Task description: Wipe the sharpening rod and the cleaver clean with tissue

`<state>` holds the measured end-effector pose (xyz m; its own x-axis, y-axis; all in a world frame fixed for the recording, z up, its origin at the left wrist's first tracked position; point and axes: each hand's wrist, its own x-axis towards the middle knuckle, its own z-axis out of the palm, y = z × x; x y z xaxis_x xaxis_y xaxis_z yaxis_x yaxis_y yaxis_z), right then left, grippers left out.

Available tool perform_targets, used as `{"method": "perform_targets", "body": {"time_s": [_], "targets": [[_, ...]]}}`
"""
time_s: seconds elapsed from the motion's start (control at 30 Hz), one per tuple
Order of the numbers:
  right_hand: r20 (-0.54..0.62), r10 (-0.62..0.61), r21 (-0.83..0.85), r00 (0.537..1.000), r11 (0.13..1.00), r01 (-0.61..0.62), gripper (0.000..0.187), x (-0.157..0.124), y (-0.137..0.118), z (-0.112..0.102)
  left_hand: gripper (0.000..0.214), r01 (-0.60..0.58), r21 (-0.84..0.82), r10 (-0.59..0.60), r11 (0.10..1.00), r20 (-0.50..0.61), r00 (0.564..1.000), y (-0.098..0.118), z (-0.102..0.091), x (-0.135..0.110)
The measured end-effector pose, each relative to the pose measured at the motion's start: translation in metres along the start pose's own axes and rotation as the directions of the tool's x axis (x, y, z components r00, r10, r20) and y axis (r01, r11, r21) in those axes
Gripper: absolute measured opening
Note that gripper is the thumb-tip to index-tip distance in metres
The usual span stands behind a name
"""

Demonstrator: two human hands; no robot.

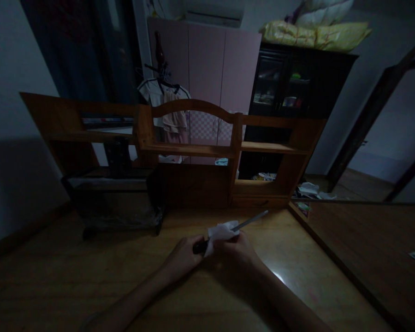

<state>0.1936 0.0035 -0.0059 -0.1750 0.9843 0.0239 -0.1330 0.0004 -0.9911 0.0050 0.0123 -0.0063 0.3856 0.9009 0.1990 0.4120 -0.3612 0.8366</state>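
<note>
A black-handled tool with a long, narrow grey metal blade or shaft (251,221) points away to the upper right; whether it is a knife or a screwdriver I cannot tell. My left hand (185,258) is closed around its black handle (199,247). Wrapped about the middle of the tool is a crumpled white tissue (223,232), which my right hand (240,251) pinches against the metal. The far end of the tool sticks out bare past the tissue. Both hands are just above the light wooden surface (180,304).
A wooden shelf unit (193,150) stands along the far edge. At its left is a dark box-like case (114,203) with a clear-looking front. Behind are a pink wardrobe (207,69), hanging clothes (174,110) and a black cabinet (323,83). A raised wooden edge (332,258) runs along the right.
</note>
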Motion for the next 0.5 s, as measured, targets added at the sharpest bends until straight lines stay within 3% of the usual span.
{"method": "perform_targets", "body": {"time_s": [0.13, 0.5], "targets": [[-0.051, -0.017, -0.042, 0.999, 0.999, 0.015, 0.017, 0.0022, 0.0008, -0.0015, 0.016, 0.008, 0.005, -0.008, 1.000, 0.013, 1.000, 0.0009, -0.0013, -0.0007], [-0.051, -0.057, -0.124, 0.997, 0.991, 0.051, 0.018, -0.0002, -0.0065, -0.0060, 0.022, -0.012, 0.020, 0.012, 1.000, 0.010, 1.000, 0.0025, 0.0010, -0.0028]]}}
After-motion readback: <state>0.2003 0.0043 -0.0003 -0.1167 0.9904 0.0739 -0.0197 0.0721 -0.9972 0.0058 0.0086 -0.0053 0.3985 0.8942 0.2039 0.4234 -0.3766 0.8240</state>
